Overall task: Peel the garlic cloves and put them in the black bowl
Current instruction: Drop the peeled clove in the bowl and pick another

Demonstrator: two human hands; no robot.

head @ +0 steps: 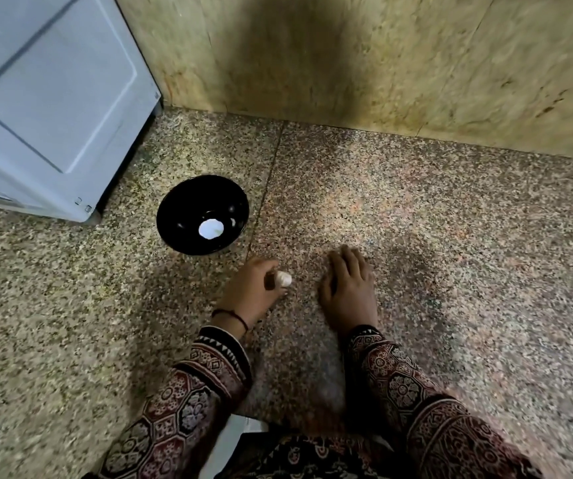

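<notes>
My left hand [250, 292] pinches the garlic [283, 279], right hand [347, 288] flat; a slipping pinch may drop it short of the black bowl [174, 219], 11 o'clock.

There was one black bowl [179, 210] at ten o'clock and one garlic piece [284, 279] near the middle. Two hands showed, the left hand [250, 292] and the right hand [349, 288]. One white appliance [46, 98] stood at eleven o'clock.

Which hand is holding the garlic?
The left hand, nearer the black bowl, grips the white garlic; the right hand rests open, palm-down on the floor.
</notes>
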